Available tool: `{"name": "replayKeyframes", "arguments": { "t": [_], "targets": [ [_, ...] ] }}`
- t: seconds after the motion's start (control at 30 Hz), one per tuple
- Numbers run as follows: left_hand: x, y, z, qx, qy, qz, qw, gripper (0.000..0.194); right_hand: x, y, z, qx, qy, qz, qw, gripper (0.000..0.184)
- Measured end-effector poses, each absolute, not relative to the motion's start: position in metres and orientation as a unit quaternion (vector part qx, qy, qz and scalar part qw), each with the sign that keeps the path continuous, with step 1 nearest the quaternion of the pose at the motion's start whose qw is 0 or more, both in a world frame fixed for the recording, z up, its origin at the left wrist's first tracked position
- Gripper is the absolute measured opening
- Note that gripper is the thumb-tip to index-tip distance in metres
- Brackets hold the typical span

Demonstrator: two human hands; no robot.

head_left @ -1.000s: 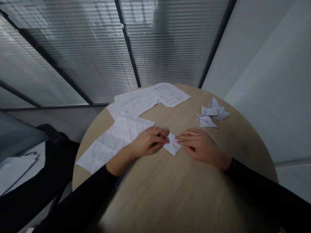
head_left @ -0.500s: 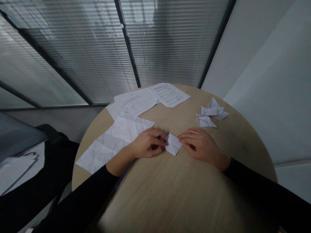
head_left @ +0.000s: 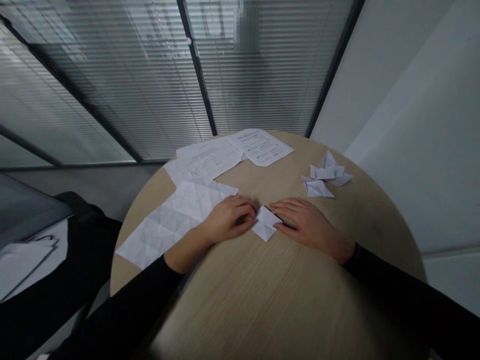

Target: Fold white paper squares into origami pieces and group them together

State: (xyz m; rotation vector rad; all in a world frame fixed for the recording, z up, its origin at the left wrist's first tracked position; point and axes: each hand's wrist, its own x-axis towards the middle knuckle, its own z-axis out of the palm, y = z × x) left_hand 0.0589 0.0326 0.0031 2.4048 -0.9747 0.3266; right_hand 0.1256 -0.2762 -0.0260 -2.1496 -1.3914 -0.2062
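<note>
A small folded white paper square (head_left: 264, 223) lies on the round light wood table (head_left: 369, 210), between my two hands. My left hand (head_left: 229, 218) rests on the table, its curled fingertips against the paper's left corner. My right hand (head_left: 303, 225) lies nearly flat, its fingers at the paper's right corner. A large creased white sheet (head_left: 167, 227) lies under the heel of my left hand. Black sleeves cover both my forearms.
Printed sheets (head_left: 258, 147) lie at the table's far edge. Folded paper shapes (head_left: 325, 171) sit at the far right of the table. A glass partition with blinds (head_left: 112, 90) stands behind, a white wall (head_left: 393, 100) to the right, and a black object (head_left: 86, 235) to the left.
My fingers have spread slightly and settled lower around the paper square, which now lies a little flatter. The other papers have not moved.
</note>
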Motion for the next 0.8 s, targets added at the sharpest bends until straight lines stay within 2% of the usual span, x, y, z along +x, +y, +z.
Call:
{"name": "replayKeyframes", "arguments": {
  "t": [0.27, 0.43, 0.8],
  "targets": [
    [0.0591, 0.0321, 0.0017, 0.892, -0.358, 0.111, 0.253, 0.018, 0.1266, -0.2721, -0.0276, -0.800, -0.502, -0.047, 0.325, 0.002],
    [0.0584, 0.0342, -0.0009, 0.896, -0.343, 0.107, 0.260, 0.018, 0.1245, -0.2716, -0.0265, -0.785, -0.503, -0.045, 0.359, 0.010],
    [0.0581, 0.0353, -0.0009, 0.902, -0.329, 0.118, 0.254, 0.029, 0.1186, -0.2707, -0.0190, -0.748, -0.518, -0.028, 0.413, 0.010]
  ]
}}
